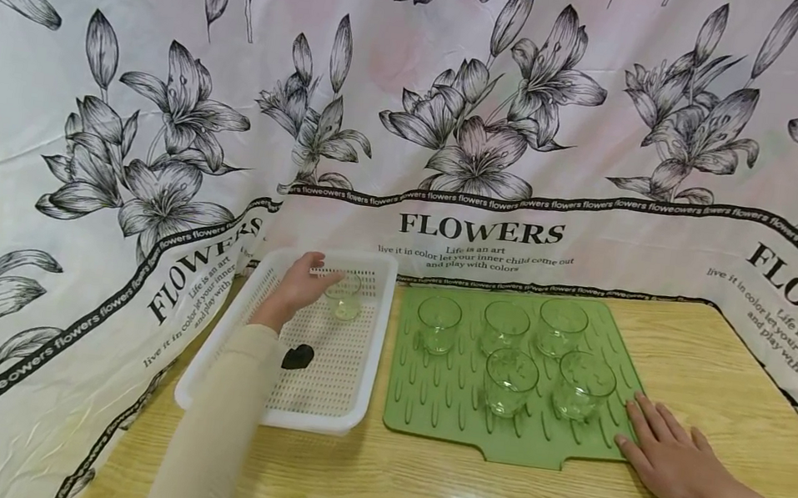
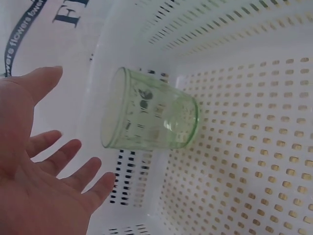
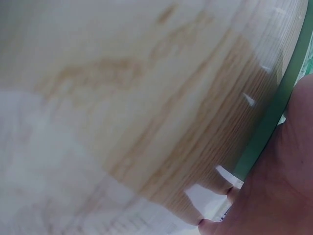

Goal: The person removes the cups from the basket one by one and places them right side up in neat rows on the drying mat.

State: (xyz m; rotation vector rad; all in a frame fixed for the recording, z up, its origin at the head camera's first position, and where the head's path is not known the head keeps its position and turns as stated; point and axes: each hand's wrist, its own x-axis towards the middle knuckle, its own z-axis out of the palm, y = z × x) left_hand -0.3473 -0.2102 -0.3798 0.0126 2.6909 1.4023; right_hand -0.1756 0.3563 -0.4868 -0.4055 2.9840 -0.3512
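Observation:
In the white perforated basket (image 1: 349, 423), a clear greenish drinking glass (image 2: 154, 112) stands upright near the back. My left hand (image 1: 299, 286) reaches in over the basket beside that glass. In the left wrist view its fingers (image 2: 73, 171) and thumb are spread apart, with a gap between them and the glass. My right hand (image 1: 674, 458) lies at the right edge of the green drying mat (image 1: 438, 414), its fingertips on the border. Several more glasses (image 1: 510, 381) stand on the mat, mostly over its middle and right.
A black patch (image 1: 297, 357) shows on the basket floor beside my left forearm. Wooden table (image 1: 366, 497) extends in front of the basket and mat. A flower-printed cloth (image 1: 491, 126) hangs behind and along both sides.

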